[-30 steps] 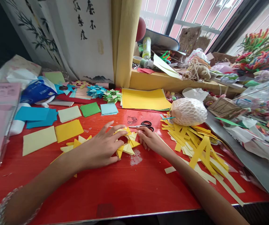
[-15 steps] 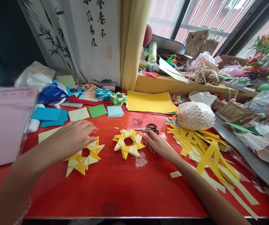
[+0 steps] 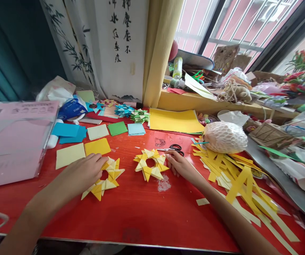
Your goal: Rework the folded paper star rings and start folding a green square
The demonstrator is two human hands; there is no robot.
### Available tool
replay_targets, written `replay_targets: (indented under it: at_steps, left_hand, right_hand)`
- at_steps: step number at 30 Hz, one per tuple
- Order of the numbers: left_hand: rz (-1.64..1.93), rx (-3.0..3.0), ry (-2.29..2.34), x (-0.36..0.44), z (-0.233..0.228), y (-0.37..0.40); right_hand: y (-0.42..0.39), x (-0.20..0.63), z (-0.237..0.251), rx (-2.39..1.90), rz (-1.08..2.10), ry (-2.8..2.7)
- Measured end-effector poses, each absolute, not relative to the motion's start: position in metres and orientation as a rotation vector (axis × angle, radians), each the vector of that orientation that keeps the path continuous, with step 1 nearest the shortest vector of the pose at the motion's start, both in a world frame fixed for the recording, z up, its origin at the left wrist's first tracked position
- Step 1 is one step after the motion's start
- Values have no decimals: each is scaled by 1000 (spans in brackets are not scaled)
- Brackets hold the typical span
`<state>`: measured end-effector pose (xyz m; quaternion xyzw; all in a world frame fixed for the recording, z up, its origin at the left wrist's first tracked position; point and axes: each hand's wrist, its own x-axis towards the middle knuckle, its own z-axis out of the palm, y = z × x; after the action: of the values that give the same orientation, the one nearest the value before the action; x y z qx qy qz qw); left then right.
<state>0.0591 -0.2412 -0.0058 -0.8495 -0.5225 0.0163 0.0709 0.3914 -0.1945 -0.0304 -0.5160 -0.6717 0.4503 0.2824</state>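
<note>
The left hand (image 3: 84, 172) lies on the near-left yellow-and-cream folded paper star ring (image 3: 106, 178), fingers curled loosely onto its left edge; whether they pinch a point or only press on it cannot be told. The right hand (image 3: 180, 165) rests open beside a second, matching paper star ring (image 3: 151, 164), fingertips touching its right edge and grasping nothing. Both rings lie flat on the red table (image 3: 142, 212), well apart. Judging by this, the step is positioning the two finished rings; the next move calls for a firmer pinch on the left one. Black-handled scissors (image 3: 176, 147) lie just beyond the right hand, cut yellow paper strips (image 3: 237, 177) to its right. The left ring's near-left part is hidden under the hand.
</note>
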Motion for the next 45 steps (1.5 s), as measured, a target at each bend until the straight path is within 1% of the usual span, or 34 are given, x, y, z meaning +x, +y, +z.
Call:
replay_targets:
  at_steps: [3,6,8,12,14,17,19,23,25,27,31,33,37,41,45]
  left_hand:
    - [107,-2523,-1459,63,3,-241]
    - [5,-2457,-1483,63,17,-241]
    - [6,-2458,-1430,61,23,-239]
    - [121,-2486,-1224,57,25,-235]
    - [71,-2512,-1189,61,28,-234]
    - [-208,-2562,-1333,78,41,-234]
    - [-367,-2565,-1452,97,54,-232]
    - [-477,-2653,-1460,142,72,-222]
    - [-519,-2771,-1478,160,73,-214]
    - [-636,-2909,-1570,170,69,-206]
    - [-936,-3101,-1949,166,53,-189]
    - [-936,-3182,-2111,159,43,-182]
    - [-871,-3330,-2262,149,32,-174]
    - [-915,-3342,-2351,148,32,-175]
    - [-879,-3280,-2381,149,38,-180]
  right_hand:
    - [-194,393,-29,-1365,1244,-1767]
    - [-193,394,-27,-1372,1253,-1716]
    - [-191,396,-27,-1382,1252,-1706]
    - [-190,397,-27,-1388,1255,-1704]
    - [-191,395,-23,-1366,1217,-1663]
    - [-200,389,-7,-1299,1142,-1612]
    - [-210,381,8,-1229,1164,-1633]
    - [-225,369,30,-1094,1297,-1644]
    - [-226,369,32,-1077,1321,-1604]
    - [-224,372,28,-1085,1351,-1551]
    - [-216,382,18,-1129,1463,-1454]
    - [-211,385,13,-1163,1502,-1413]
    - [-204,387,4,-1228,1541,-1325]
    - [-203,387,-1,-1219,1602,-1295]
    - [-206,385,0,-1198,1663,-1249]
